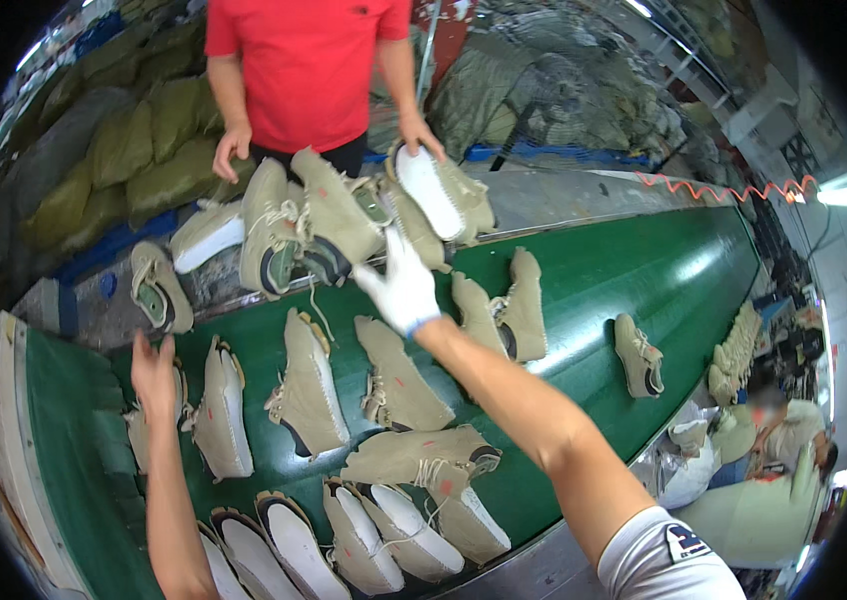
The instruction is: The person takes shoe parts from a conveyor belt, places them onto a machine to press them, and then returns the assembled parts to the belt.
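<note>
My left hand [153,378], bare, is over the left end of the belt with its fingers stretched out. Partly hidden beneath it lies a beige shoe [137,437]. A beige shoe with a dark green lining [160,288] sits just beyond its fingertips. My right hand [400,287] wears a white glove and reaches to the far side, thumb and fingers spread. Its fingertips are at a beige shoe [336,205] in the heap there; whether they touch it I cannot tell. Nearer me, a beige shoe with a red mark [399,375] lies on the belt.
The green conveyor belt [584,400] carries several more beige shoes, including a row with white soles [296,545] along the near edge. Across it, a person in a red shirt [299,70] has one hand on a white-soled shoe [431,190]. Green sacks [159,130] are stacked behind.
</note>
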Motion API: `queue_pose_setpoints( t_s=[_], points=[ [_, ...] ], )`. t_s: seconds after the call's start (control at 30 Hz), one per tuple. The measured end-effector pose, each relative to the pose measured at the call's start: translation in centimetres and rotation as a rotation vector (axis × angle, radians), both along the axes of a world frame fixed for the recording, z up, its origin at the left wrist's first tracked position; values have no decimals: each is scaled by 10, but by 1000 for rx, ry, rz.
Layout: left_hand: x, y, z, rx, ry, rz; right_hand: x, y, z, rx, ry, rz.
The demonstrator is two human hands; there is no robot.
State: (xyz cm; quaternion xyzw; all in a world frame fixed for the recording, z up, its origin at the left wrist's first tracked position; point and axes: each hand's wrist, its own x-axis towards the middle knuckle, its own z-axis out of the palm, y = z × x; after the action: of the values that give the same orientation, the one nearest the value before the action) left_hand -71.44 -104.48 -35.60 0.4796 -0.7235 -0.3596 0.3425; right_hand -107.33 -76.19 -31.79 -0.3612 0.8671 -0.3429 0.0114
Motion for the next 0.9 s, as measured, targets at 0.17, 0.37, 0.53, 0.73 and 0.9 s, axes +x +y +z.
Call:
queue_pose_setpoints(
  t_s=[0.17, 0.37, 0.53, 0.73, 0.9],
  points=[
    [126, 250, 74, 317, 51, -55, 43, 181, 30, -214, -486, -163],
    [212, 505, 112, 678, -355, -24, -133, 348, -140, 1, -449, -630],
    [249, 650, 63, 1002, -370, -26, -156, 336, -191, -258, -903, -374],
    [199, 683, 115, 810, -464, -191, -97, 408, -114, -500, -1348, -104],
    [215, 709, 115, 732, -528, -183, 54, 532, -29, -766, -1802, 77]
  ],
)
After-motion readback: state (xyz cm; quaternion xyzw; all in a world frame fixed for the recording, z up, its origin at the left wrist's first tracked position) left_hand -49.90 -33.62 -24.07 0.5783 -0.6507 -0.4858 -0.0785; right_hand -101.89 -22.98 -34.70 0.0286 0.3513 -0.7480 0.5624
